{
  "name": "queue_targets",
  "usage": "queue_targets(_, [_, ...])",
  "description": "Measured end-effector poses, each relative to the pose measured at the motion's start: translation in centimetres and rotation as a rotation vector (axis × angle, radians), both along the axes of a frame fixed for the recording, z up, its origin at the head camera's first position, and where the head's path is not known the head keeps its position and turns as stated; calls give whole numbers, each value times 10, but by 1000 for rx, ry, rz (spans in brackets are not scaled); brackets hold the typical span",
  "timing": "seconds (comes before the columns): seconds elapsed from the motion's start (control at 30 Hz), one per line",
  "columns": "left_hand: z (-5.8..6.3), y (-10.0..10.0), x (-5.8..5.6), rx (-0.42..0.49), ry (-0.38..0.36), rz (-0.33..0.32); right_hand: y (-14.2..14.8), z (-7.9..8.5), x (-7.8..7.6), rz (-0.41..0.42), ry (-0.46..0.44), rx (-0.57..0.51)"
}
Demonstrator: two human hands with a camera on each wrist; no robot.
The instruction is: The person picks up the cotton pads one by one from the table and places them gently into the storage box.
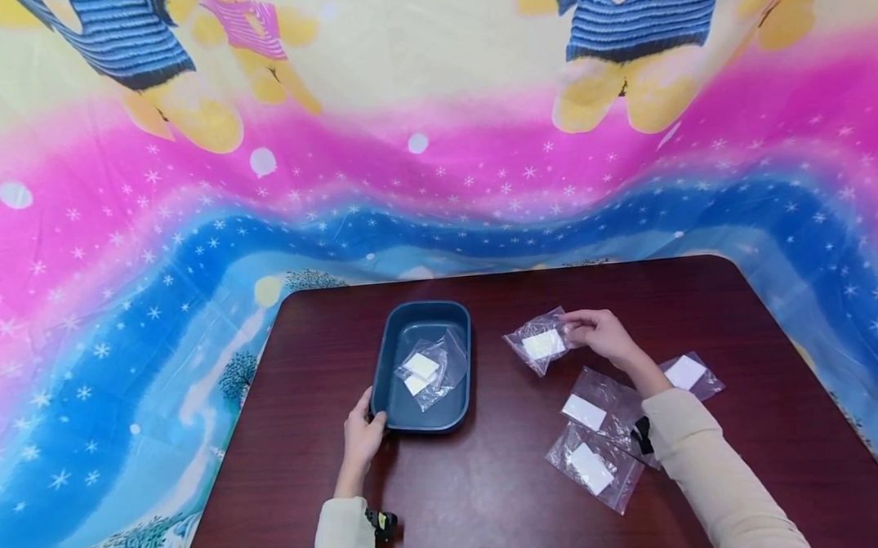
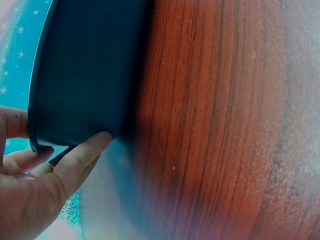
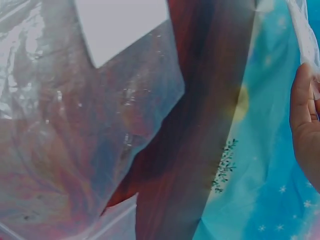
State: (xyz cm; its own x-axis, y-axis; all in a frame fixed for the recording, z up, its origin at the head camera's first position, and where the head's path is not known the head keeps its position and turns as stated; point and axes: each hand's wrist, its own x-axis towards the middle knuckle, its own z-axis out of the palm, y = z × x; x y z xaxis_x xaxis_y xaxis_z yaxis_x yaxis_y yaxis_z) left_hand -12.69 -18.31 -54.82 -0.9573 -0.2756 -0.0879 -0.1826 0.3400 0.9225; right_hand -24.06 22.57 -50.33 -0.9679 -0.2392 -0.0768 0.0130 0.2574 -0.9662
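A dark blue-grey rectangular tray stands on the table, with clear plastic bags holding white pieces inside it. My left hand grips the tray's near left corner; in the left wrist view the fingers lie along its rim and outer side. To the tray's right, my right hand pinches the edge of a clear plastic bag with a white piece in it. The right wrist view catches the right hand at its edge, with only a strip of that bag.
More clear bags with white pieces lie on the dark red wooden table: a middle bag, a near bag and a right bag, partly behind the right forearm. A printed cloth hangs behind the table.
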Motion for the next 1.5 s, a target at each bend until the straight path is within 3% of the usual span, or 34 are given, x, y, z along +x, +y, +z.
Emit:
queue_targets(0.23, [0,0,0,10,36,10,-1,12,1,-1,24,-39])
queue_targets(0.77, [-1,0,1,25,24,5,-29,26,1,49,41,-141])
queue_targets(1.5, [-1,-2,0,67,4,-4,-94,25,-9,67,20,-231])
